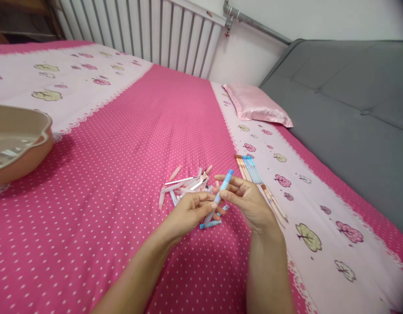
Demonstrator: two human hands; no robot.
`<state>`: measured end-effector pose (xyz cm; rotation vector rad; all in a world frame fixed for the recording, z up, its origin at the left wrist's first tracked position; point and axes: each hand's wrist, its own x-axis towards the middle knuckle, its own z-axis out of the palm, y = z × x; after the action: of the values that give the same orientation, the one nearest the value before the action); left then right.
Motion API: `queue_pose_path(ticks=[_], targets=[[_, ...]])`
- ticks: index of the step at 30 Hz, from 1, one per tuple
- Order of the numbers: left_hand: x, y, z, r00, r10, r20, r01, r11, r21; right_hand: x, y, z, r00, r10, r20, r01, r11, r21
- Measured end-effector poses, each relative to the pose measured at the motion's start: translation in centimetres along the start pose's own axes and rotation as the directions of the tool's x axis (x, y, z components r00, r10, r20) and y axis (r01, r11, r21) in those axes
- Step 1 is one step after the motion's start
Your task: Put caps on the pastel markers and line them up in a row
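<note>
A light blue pen [224, 186] with a darker blue cap is tilted between my two hands. My left hand [194, 210] pinches its lower part, while my right hand [246, 199] grips it nearer the capped end. Just beyond my fingers lies a loose pile of pens [184, 185], pale pink and white, partly hidden by my left hand. Below the hands a blue-ended pen [210, 224] rests on the bedspread. To the right, a row of pens with brown and blue ends [249, 168] lies side by side, and a few brown-ended pens [273, 205] lie nearer my right wrist.
A pink dotted bedspread [122, 152] covers the bed. At the left stands an orange-pink basin [31, 159] with small items inside. A pink pillow [256, 104] lies by the grey padded headboard [345, 87]. Behind the bed are a white radiator [145, 35] and a pipe [260, 27].
</note>
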<state>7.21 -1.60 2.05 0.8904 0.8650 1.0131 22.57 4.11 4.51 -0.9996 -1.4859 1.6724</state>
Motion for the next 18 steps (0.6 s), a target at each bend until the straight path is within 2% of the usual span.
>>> queue_pose_path(ticks=[9,18], targets=[[0.05,0.03,0.21,0.997,-0.019,-0.077,0.016,0.999,-0.030,0.10,-0.04,0.30,1.000,0.008,0.000,-0.008,1.000,0.009],[-0.01,0.07,0.22,0.994,-0.001,-0.107,-0.004,0.999,-0.047,0.21,-0.02,0.70,1.000,-0.005,-0.002,0.005,1.000,0.025]])
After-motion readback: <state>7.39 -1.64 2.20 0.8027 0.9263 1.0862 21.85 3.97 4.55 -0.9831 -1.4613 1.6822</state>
